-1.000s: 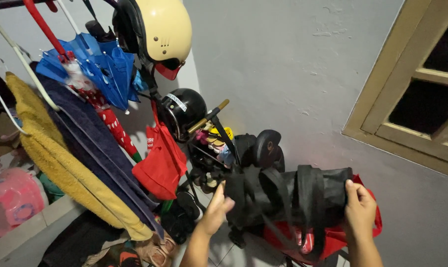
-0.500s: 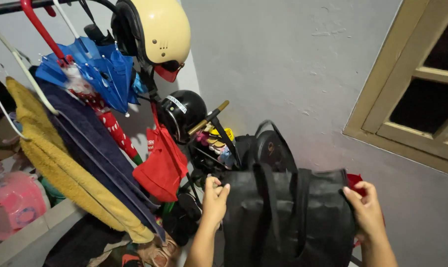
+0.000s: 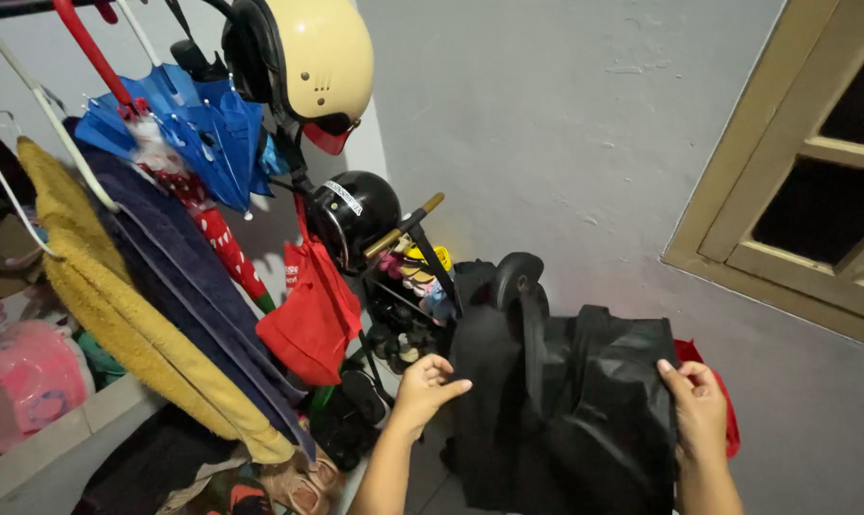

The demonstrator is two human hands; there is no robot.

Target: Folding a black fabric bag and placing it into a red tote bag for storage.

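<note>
I hold a black fabric tote bag (image 3: 570,410) spread out in front of me, its straps hanging down its face. My left hand (image 3: 425,389) pinches the bag's upper left edge. My right hand (image 3: 697,408) grips its upper right corner. A red bag (image 3: 723,401) shows just behind the black one, at its right edge.
A cream helmet (image 3: 317,62) and a black helmet (image 3: 355,212) hang at the upper left, with a blue umbrella (image 3: 198,129), a red bag (image 3: 310,315) and yellow and dark towels (image 3: 117,296). A shoe rack (image 3: 408,296) stands behind. A wooden window frame (image 3: 785,172) is right.
The black bag was bunched a second ago, then lifted and spread flat. Its straps have dropped down its front, and my hands have moved slightly apart and upward.
</note>
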